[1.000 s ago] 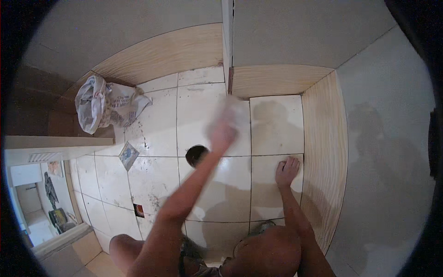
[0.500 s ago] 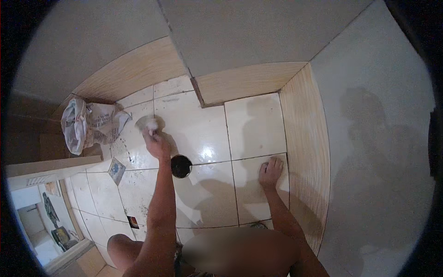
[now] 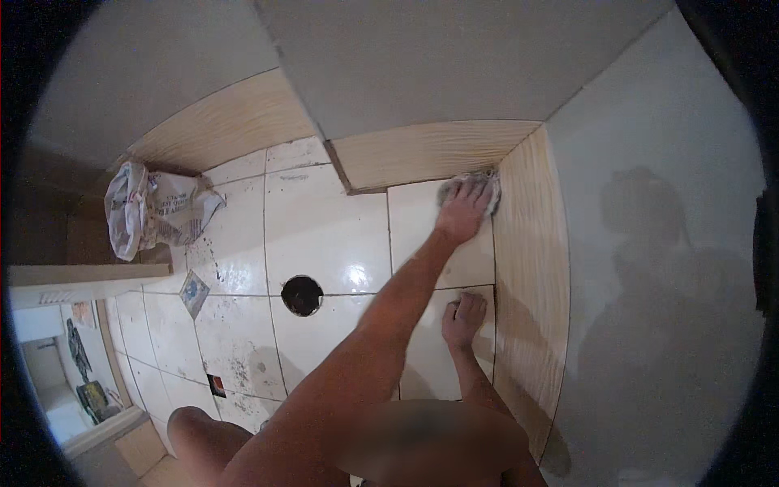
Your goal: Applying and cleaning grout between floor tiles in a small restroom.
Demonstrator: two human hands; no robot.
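Observation:
My left hand [image 3: 461,213] is closed on a grey-white rag [image 3: 489,187], pressing it to the pale floor tiles in the corner where the wood-patterned skirting [image 3: 434,150] turns. Below it, my right hand [image 3: 464,318] rests on another tile [image 3: 430,357] beside the right-hand skirting strip [image 3: 531,260], fingers loosely bent and open. A round dark hole [image 3: 302,295] is cut in the tiles left of my forearm.
A crumpled printed sack [image 3: 162,207] lies at the left near a ledge [image 3: 89,275]. A small square cut-out [image 3: 216,385] and a decorative diamond tile [image 3: 193,293] are in the floor. A doorway at lower left shows objects beyond. Grey walls [image 3: 649,203] enclose the space.
My left hand has swept from the tiles left of the round hole, half a second ago, to the upper-right corner with the rag. My right hand has shifted slightly down and left in view.

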